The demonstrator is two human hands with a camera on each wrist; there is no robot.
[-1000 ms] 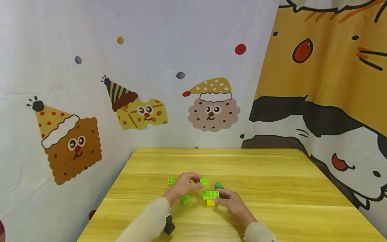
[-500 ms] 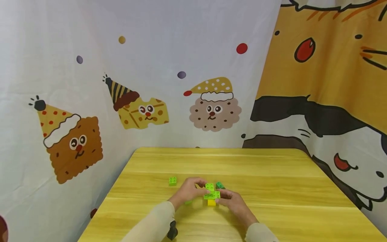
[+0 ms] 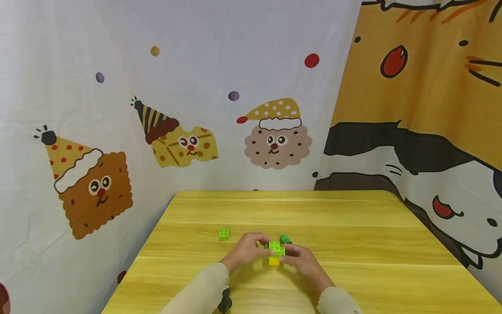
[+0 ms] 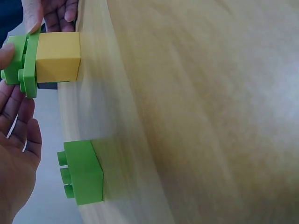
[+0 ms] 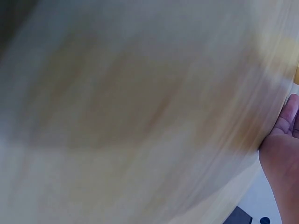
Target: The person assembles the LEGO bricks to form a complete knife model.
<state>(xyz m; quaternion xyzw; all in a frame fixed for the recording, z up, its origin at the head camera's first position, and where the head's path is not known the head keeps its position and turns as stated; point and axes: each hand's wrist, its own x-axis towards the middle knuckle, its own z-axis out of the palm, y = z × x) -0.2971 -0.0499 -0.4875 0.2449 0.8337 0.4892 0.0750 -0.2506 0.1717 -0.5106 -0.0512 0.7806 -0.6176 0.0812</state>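
Observation:
My left hand [image 3: 248,252] pinches a small light green toy brick [image 3: 274,247] on top of a longer light green brick [image 4: 31,65]. Under that long brick is a yellow brick [image 3: 274,261], standing on the table. From the other side my right hand [image 3: 303,261] holds the end of the long brick between thumb and fingers. Whether the small brick is fully pressed down cannot be told. In the left wrist view another green brick [image 4: 84,175] stands near the left hand; the head view hides it behind that hand. The right wrist view shows only part of the right hand.
A light green brick [image 3: 223,234] lies farther left on the wooden table [image 3: 337,218]. Just behind the stack sits a dark green brick [image 3: 285,239]. A printed cloth [image 3: 219,52] hangs beyond the table's far edge.
My left hand has carried the small light green brick right and toward me, from behind the stack onto the long brick. The right hand has stayed at the stack.

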